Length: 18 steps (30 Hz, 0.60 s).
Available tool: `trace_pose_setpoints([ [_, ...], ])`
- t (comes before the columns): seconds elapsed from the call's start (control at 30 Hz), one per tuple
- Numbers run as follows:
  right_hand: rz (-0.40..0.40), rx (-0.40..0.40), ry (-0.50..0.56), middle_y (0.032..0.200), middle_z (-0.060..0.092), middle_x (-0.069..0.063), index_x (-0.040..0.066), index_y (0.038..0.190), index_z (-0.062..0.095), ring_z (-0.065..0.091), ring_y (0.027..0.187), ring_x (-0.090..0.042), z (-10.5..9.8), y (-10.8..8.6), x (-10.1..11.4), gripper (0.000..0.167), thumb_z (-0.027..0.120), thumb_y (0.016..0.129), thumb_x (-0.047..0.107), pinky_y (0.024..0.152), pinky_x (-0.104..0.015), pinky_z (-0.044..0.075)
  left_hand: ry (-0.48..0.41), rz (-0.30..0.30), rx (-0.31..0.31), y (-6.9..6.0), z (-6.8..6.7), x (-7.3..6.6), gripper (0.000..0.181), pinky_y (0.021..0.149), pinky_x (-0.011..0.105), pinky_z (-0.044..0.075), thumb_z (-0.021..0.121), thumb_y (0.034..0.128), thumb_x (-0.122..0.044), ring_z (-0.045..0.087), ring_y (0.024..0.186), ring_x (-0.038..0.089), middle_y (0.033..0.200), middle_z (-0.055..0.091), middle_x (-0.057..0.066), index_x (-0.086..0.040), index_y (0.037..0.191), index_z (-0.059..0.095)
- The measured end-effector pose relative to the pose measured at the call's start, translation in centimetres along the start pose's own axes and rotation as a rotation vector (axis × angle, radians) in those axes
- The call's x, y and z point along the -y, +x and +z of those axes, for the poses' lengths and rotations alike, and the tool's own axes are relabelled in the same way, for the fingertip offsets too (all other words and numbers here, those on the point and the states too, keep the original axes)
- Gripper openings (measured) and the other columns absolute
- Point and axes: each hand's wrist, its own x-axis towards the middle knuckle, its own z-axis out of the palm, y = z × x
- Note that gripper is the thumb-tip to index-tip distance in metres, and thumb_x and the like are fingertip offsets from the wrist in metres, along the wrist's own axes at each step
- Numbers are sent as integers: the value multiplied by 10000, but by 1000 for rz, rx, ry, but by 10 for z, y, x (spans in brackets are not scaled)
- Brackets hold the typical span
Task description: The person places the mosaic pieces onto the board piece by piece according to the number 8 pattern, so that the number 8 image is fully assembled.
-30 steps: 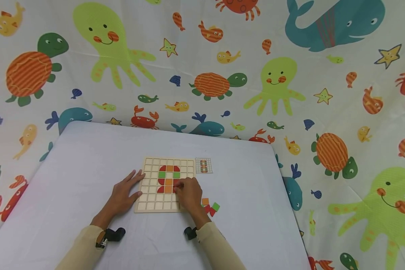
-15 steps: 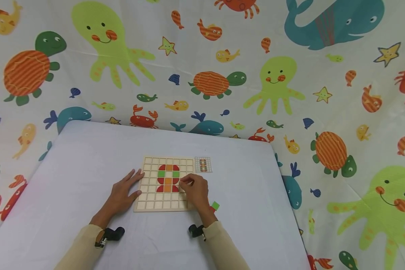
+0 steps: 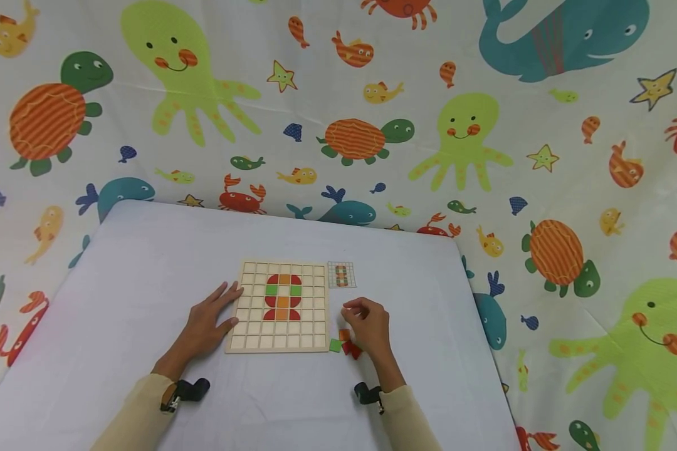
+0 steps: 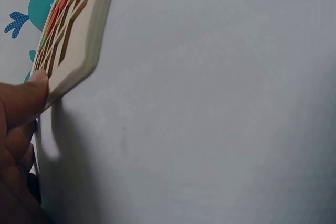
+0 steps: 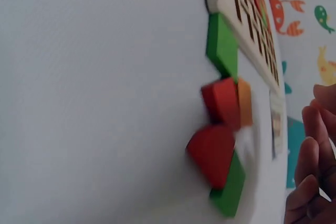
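In the head view a wooden grid board (image 3: 254, 341) lies on the table, bearing a pattern of red, green and orange tiles (image 3: 283, 302). Spread along the board's left edge is my left hand (image 3: 204, 326); in the left wrist view its thumb (image 4: 26, 98) touches the near corner. My right hand (image 3: 371, 326) hovers to the right of the board, over loose tiles, fingers loosely bent and thumb near the index finger. Nothing shows between them. Below it lie a green tile (image 3: 335, 345), an orange tile (image 3: 344, 334) and red rounded tiles (image 5: 212, 153). A second green tile (image 5: 231, 187) shows in the right wrist view.
A small pattern card (image 3: 341, 275) lies at the board's upper right. White cloth (image 3: 163, 250) covers the table. A printed sea-animal curtain (image 3: 316, 94) hangs behind and beside it. Each wrist wears a black camera (image 3: 194, 389).
My right hand has drawn back from the pattern and moved right, above the loose tiles. The lower right red tile now shows uncovered on the board. My left hand has stayed put.
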Motion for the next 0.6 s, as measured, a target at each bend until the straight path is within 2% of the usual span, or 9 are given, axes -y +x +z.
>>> trace_pose_setpoints([
  [0.17,52,27,-52,822,725,32,214,972,822,596,751,-156,-10,-9,-11,62,838,918,189,639,-240,511,-2,0,-5,-1,-1,-2,709,1147,813,282,760,946,-73,310,1563,538,1702,335,275,-90,1590,465],
  [0.3,71,56,-96,846,733,29,204,993,833,588,762,-152,-14,-16,-17,102,853,897,177,636,-231,510,3,15,-21,-2,0,-2,699,1125,819,304,766,939,-81,334,1545,546,1686,358,285,-88,1578,481],
  [0.4,73,56,-117,855,737,33,205,996,837,586,773,-148,-17,-20,-21,116,864,885,181,658,-233,506,9,30,-36,-2,1,-2,691,1104,824,319,769,932,-75,349,1534,551,1672,381,290,-78,1566,493],
  [0.6,90,27,-148,876,735,40,211,995,842,571,786,-134,-26,-31,-31,139,881,864,183,679,-233,489,0,19,-15,-2,-2,-4,700,1141,816,291,754,948,-62,305,1570,525,1690,373,252,-73,1586,467],
])
